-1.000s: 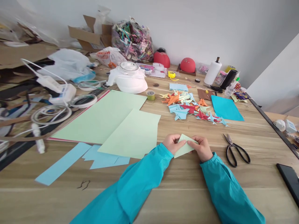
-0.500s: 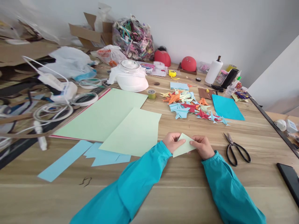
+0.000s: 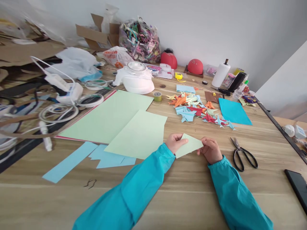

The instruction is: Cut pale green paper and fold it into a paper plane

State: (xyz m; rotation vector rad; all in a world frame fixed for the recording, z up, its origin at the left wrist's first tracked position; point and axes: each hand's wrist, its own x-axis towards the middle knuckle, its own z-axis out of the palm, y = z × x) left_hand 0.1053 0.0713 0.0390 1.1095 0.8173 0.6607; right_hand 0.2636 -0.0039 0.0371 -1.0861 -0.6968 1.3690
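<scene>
A small folded piece of pale green paper (image 3: 189,147) is held above the table between my hands. My left hand (image 3: 177,143) pinches it at its left side, thumb on top. At the right corner, my right hand (image 3: 210,149) has its fingertips closed on the paper's edge. Larger pale green sheets (image 3: 141,134) lie to the left of my hands. Beneath them, light blue paper pieces (image 3: 69,163) stick out. Beyond my hands is a heap of folded paper shapes (image 3: 187,111) in blue, orange, red and green. Black-handled scissors (image 3: 243,155) lie right of my right hand.
A bright blue sheet (image 3: 235,111) lies at the right back. A phone (image 3: 297,183) rests near the right edge. On the left are white cables (image 3: 59,111) and a power strip (image 3: 73,92). A roll of tape (image 3: 157,96) stands behind the green sheets.
My right thumb has moved off the top of the paper, and my right fingers have shifted out to its right corner. More of the paper's face shows now. The view has shifted slightly.
</scene>
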